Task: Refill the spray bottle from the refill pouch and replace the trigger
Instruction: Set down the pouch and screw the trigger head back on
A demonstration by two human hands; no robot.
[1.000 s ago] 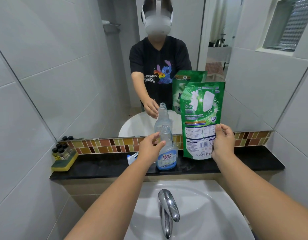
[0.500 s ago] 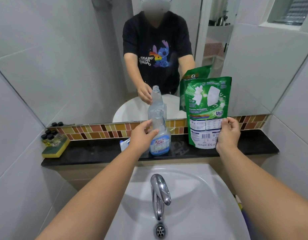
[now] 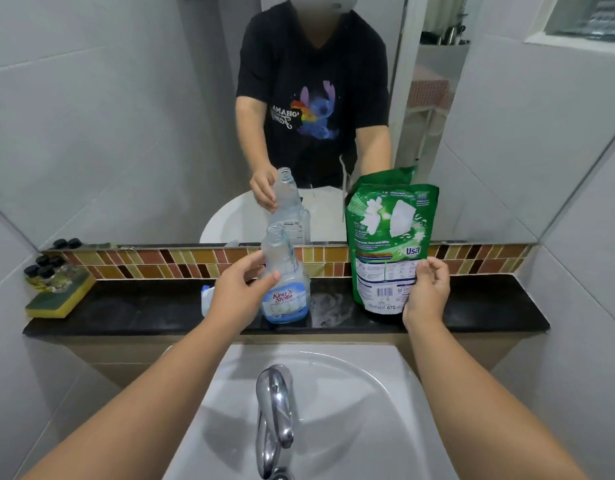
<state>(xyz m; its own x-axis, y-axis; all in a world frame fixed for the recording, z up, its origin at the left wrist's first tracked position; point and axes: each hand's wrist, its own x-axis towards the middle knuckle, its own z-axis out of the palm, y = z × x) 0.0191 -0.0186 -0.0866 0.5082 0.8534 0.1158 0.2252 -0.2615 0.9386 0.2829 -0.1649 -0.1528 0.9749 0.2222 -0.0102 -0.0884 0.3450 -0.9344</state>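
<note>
At the centre of the frame the spray bottle (image 3: 284, 278) stands upright on the black bench (image 3: 489, 303), its neck open with no trigger on it, and the left hand (image 3: 237, 292) has its grip curled round the bottle's left side, thumb and fingers on the plastic. Just right of it, apart from the bottle, the green refill pouch (image 3: 390, 237) is held upright by the right hand (image 3: 426, 292), whose grip pinches the pouch's lower right corner; the base seems to sit on or just above the bench, though I cannot tell which. Pouring looks not yet begun, and the risks follow from that: the bottle's mouth is narrow and the pouch is soft and held only by a corner, so tipping it could fold the pouch and send liquid down the outside of the bottle onto the bench or into the white sink (image 3: 385, 393) below. The near-empty bottle is light and could topple if the left hand slackens. Whether the pouch top is already opened is hard to make out; its upper edge looks crumpled but no spout shows. A blue and white piece (image 3: 206, 299) behind the left wrist may be the trigger, yet it is mostly hidden. The tap (image 3: 274, 410) is cut off at the lower edge, and the small dark-capped bottles (image 3: 44, 270) on a sponge (image 3: 56, 301) at the left are too small to read.
</note>
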